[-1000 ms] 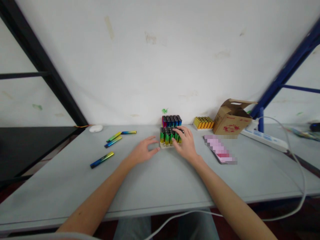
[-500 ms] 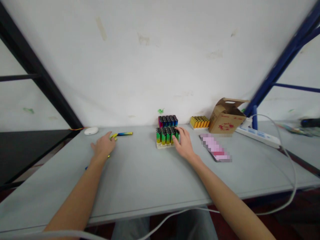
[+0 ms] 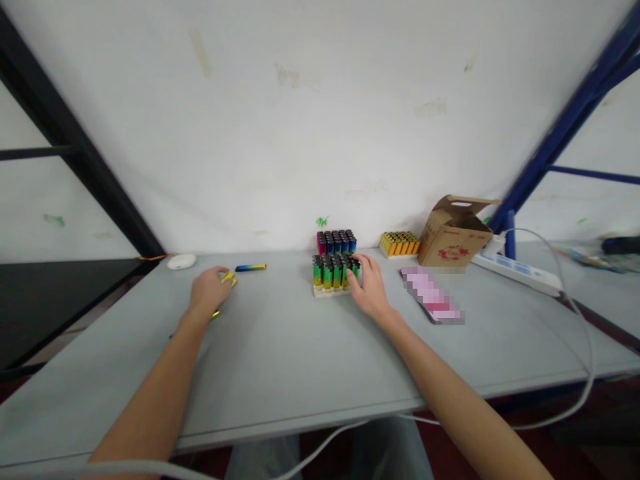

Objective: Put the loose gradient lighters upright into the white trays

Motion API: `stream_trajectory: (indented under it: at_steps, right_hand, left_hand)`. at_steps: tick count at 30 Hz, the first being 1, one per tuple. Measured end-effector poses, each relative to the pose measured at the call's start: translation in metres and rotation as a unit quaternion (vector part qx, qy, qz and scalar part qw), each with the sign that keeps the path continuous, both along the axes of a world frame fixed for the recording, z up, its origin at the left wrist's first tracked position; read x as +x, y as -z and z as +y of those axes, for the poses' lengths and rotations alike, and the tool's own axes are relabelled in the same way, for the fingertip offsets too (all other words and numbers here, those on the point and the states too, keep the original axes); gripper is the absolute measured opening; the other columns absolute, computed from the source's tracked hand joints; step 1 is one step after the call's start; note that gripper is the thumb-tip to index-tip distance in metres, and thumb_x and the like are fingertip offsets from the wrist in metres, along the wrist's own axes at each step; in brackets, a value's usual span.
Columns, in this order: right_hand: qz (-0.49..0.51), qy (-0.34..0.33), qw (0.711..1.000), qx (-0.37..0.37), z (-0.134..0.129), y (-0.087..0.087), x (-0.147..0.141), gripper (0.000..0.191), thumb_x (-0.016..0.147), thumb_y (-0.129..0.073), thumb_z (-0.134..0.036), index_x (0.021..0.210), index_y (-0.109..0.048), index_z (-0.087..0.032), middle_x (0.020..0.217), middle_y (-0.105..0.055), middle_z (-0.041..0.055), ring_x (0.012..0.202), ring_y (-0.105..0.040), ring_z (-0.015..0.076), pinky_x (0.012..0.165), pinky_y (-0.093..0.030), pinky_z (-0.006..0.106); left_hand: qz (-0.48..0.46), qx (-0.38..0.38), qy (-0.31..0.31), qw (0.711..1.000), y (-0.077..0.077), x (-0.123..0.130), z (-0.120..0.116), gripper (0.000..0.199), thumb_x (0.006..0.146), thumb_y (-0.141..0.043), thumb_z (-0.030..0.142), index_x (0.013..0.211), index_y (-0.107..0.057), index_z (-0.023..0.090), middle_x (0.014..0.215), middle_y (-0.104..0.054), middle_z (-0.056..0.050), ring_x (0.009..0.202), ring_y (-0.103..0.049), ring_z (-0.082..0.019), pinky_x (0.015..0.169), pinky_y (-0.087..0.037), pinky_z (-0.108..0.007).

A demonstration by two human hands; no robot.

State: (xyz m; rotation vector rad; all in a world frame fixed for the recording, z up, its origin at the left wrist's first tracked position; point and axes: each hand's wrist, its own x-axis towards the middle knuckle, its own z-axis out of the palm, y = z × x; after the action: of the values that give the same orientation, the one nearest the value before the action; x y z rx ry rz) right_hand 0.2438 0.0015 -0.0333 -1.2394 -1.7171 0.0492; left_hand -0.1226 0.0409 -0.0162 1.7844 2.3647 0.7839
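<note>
My left hand (image 3: 207, 291) is at the left of the table, its fingers closed on a yellow lighter (image 3: 229, 277). Just beyond it lies a blue-and-yellow lighter (image 3: 251, 267). Another lighter (image 3: 216, 313) shows only its yellow end beside my wrist, the rest hidden by my forearm. In the middle stands a white tray (image 3: 325, 292) of upright green-and-yellow lighters (image 3: 327, 273) with black tops. My right hand (image 3: 369, 288) grips its right side, thumb in front and fingers behind. Right behind are more upright lighters (image 3: 336, 242), red and blue.
A tray of orange lighters (image 3: 400, 244) and an open cardboard box (image 3: 453, 233) stand by the wall. A phone (image 3: 431, 297) with a blurred screen lies right of my right hand. Beyond are a power strip (image 3: 520, 273) and a white cable (image 3: 589, 333). A white case (image 3: 181, 261) sits far left.
My left fingers have closed on the yellow lighter and shifted it slightly away from the blue-and-yellow one. My right hand has stayed almost still at the tray.
</note>
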Motion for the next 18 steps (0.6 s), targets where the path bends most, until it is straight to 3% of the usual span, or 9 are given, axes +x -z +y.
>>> stream_trajectory:
  at_steps: [5,18]
  right_hand:
    - [-0.004,0.001,1.0,0.002,0.001,0.002,0.0,0.039,0.089,-0.046,-0.031,0.125,-0.05,-0.013,0.126,-0.053,0.0179,0.121,-0.047,0.029,0.107,-0.038,0.05]
    - [-0.005,-0.011,1.0,-0.006,0.001,0.001,-0.001,0.04,0.088,-0.048,-0.029,0.125,-0.049,-0.013,0.126,-0.054,0.0174,0.121,-0.048,0.0285,0.107,-0.038,0.048]
  left_hand:
    - [0.013,-0.028,-0.004,1.0,-0.005,0.014,-0.005,0.034,0.078,-0.056,0.018,0.11,-0.069,0.016,0.098,-0.074,-0.011,0.087,-0.069,-0.027,0.078,-0.052,-0.034]
    - [0.051,-0.012,0.09,0.995,-0.005,0.038,-0.015,0.036,0.085,-0.048,0.02,0.115,-0.067,0.016,0.103,-0.074,-0.011,0.098,-0.068,-0.027,0.087,-0.052,-0.036]
